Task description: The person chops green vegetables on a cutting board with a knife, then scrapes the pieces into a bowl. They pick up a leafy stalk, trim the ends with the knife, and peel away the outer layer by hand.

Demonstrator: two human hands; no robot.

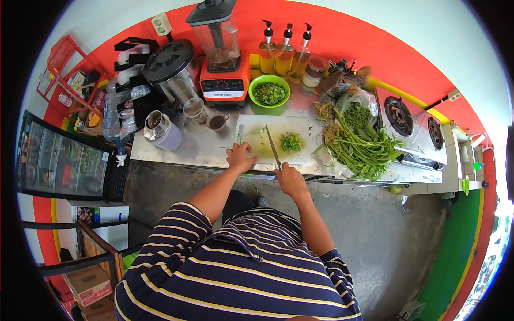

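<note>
My right hand (pixel 290 178) is closed around the handle of a knife (pixel 272 145), whose blade points away from me over the white cutting board (pixel 301 122). My left hand (pixel 241 158) rests at the board's front left edge, thumb and fingers apart, with nothing visible in it. To the right of the blade lies a small heap of chopped greens (pixel 291 142). A short green piece (pixel 258 131) lies left of the blade tip. Behind the board, a green bowl (pixel 269 110) holds cut leaves (pixel 269 93).
Right of the board, long leafy greens (pixel 360 144) are piled beside a gas stove (pixel 399 115). A red blender (pixel 222 83), pump bottles (pixel 284 53) and a jar (pixel 314 72) line the back. Cups (pixel 217 122) and a steel dispenser (pixel 176 69) stand left.
</note>
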